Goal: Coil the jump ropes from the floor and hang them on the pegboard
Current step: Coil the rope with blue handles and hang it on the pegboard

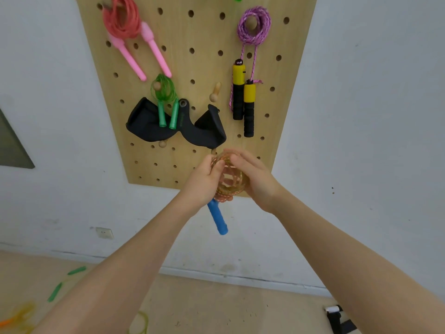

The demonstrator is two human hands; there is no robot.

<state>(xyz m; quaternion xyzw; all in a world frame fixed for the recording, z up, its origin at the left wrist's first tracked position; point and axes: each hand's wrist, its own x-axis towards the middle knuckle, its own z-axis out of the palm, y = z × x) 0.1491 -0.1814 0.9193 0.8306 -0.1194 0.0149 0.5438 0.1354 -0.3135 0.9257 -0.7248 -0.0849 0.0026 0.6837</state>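
Matt wooden pegboard (199,39), seemingly smooth

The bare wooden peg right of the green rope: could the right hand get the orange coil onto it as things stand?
Probably yes. The peg sits above the right hand, bare, and only the black pouch lies between, flat against the board.

Orange jump rope (231,182): coiled, blue handle (218,216) hanging below, held at the pegboard (197,32) lower edge. Hung on pegs: red rope (122,20), green rope (165,90), purple rope (254,26).
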